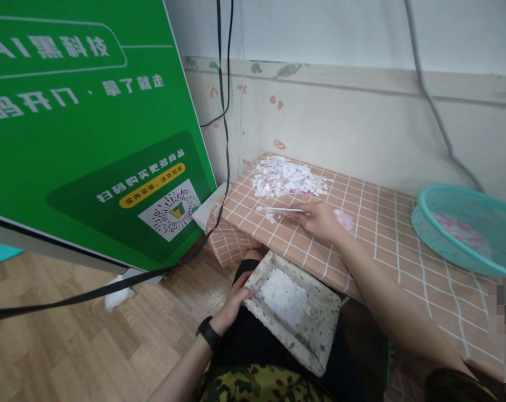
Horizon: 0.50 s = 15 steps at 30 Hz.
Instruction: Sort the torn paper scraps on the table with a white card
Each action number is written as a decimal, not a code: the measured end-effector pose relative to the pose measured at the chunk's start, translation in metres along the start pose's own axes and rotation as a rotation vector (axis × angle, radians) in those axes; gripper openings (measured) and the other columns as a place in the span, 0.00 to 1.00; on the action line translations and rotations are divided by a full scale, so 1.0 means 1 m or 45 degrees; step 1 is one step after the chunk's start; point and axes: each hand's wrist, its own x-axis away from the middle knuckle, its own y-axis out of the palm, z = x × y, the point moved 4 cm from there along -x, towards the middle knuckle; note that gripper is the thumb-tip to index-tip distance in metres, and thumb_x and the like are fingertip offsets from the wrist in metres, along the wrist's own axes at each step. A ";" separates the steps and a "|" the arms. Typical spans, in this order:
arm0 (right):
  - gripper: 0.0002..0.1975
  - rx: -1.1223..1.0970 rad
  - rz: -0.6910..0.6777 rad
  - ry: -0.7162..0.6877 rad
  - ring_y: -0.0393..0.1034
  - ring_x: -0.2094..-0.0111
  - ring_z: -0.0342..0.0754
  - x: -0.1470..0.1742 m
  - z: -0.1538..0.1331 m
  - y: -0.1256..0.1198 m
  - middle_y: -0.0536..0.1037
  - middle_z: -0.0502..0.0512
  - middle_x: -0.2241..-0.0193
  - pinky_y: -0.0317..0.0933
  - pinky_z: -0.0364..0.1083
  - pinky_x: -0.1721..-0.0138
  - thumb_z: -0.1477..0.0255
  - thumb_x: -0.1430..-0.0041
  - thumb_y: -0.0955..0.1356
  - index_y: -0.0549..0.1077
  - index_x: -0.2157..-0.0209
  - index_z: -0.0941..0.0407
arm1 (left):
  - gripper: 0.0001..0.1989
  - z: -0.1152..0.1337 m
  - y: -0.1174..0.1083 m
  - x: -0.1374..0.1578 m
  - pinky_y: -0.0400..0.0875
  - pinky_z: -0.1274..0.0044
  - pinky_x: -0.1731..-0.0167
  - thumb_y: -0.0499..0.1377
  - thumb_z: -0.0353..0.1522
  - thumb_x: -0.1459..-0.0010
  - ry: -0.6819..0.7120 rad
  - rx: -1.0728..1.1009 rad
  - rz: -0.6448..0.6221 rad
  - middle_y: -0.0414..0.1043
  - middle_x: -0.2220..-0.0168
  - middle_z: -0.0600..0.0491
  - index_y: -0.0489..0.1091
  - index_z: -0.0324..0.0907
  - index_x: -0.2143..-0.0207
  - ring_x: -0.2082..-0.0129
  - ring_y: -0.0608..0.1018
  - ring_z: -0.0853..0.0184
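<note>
My left hand (pixel 235 297) has its fingers wrapped over the left corner of a shallow pale rectangular box (pixel 326 324), which rests tilted on my lap. A heap of small white flakes (pixel 285 295) lies inside the box. Over the table, my right hand (pixel 322 219) is closed on a slim whitish stick-like tool (pixel 283 210) that points left; its exact kind is unclear. Below its tip are a few loose white scraps (pixel 270 219). Behind it spreads a pile of white and pink flakes (pixel 288 177). A small pink-and-white clump (pixel 343 220) sits just beyond my right hand.
A brown checked cloth (pixel 386 223) covers the table against the wall. At the right stands a turquoise mesh basket (pixel 428 245) with pinkish pieces inside. A large green sign panel (pixel 89 139) fills the left, and a black strap (pixel 225 139) hangs in front of it.
</note>
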 end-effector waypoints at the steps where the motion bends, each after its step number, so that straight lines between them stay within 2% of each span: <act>1: 0.11 -0.016 0.005 -0.008 0.77 0.68 0.48 0.000 -0.002 0.000 0.83 0.51 0.65 0.65 0.44 0.66 0.70 0.39 0.66 0.80 0.58 0.50 | 0.27 0.000 0.000 0.000 0.66 0.67 0.58 0.54 0.33 0.52 0.000 -0.002 0.002 0.72 0.54 0.51 0.68 0.44 0.47 0.53 0.70 0.53; 6: 0.12 0.041 0.064 0.014 0.77 0.62 0.51 0.000 0.002 0.001 0.83 0.53 0.62 0.67 0.47 0.61 0.72 0.39 0.65 0.80 0.58 0.52 | 0.28 0.001 0.001 -0.001 0.66 0.66 0.56 0.54 0.33 0.53 0.015 -0.021 0.001 0.72 0.52 0.50 0.68 0.44 0.47 0.53 0.71 0.53; 10: 0.17 0.012 0.057 -0.056 0.76 0.55 0.51 -0.008 0.005 0.009 0.81 0.52 0.57 0.66 0.49 0.52 0.77 0.40 0.63 0.78 0.54 0.51 | 0.28 0.002 0.001 -0.001 0.65 0.64 0.52 0.54 0.32 0.53 0.041 -0.025 0.002 0.72 0.51 0.50 0.68 0.44 0.47 0.50 0.70 0.52; 15: 0.20 0.033 -0.038 -0.140 0.76 0.56 0.49 -0.018 0.003 0.010 0.81 0.51 0.56 0.66 0.48 0.53 0.79 0.42 0.63 0.78 0.53 0.49 | 0.27 0.001 -0.001 -0.002 0.63 0.64 0.50 0.53 0.32 0.53 0.046 -0.062 0.008 0.72 0.50 0.50 0.68 0.44 0.48 0.49 0.69 0.51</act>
